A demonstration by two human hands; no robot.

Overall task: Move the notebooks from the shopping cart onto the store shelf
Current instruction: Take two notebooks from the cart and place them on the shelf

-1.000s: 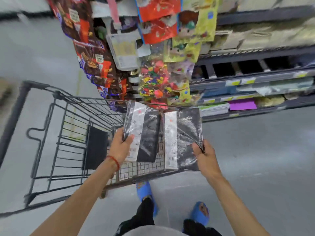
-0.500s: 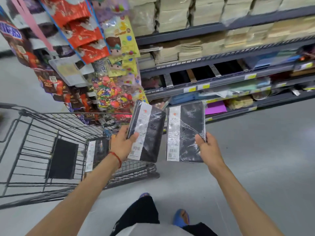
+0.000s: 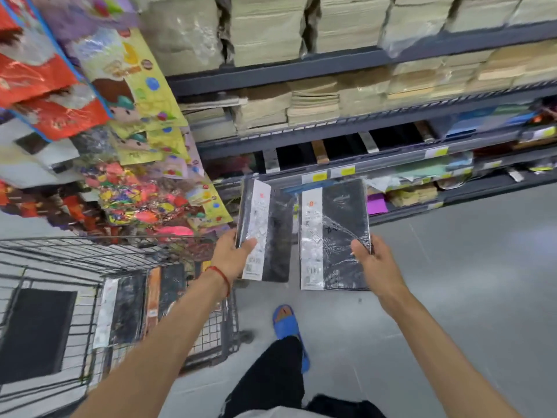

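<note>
I hold two black, plastic-wrapped notebooks with white label strips in front of the store shelf [image 3: 346, 168]. My left hand [image 3: 232, 256] grips the left notebook [image 3: 272, 233] by its lower left edge. My right hand [image 3: 372, 260] grips the right notebook [image 3: 340, 233] by its lower right edge. Both notebooks hang in the air over the floor, just short of the shelf's lower tiers. The wire shopping cart [image 3: 90, 254] stands at the lower left, with more notebooks [image 3: 129, 309] lying in its basket.
Hanging snack and candy bags [image 3: 120, 131] crowd the upper left beside the shelf end. Upper shelves carry stacks of beige paper goods [image 3: 313, 107]; a lower tier shows dark slots with dividers [image 3: 319, 149]. My blue sandal [image 3: 286, 322] stands on grey floor right of the cart.
I have turned from the cart toward the shelf, carrying both notebooks up and away from the basket. The shelf now fills the upper view and the cart has slid to the lower left.
</note>
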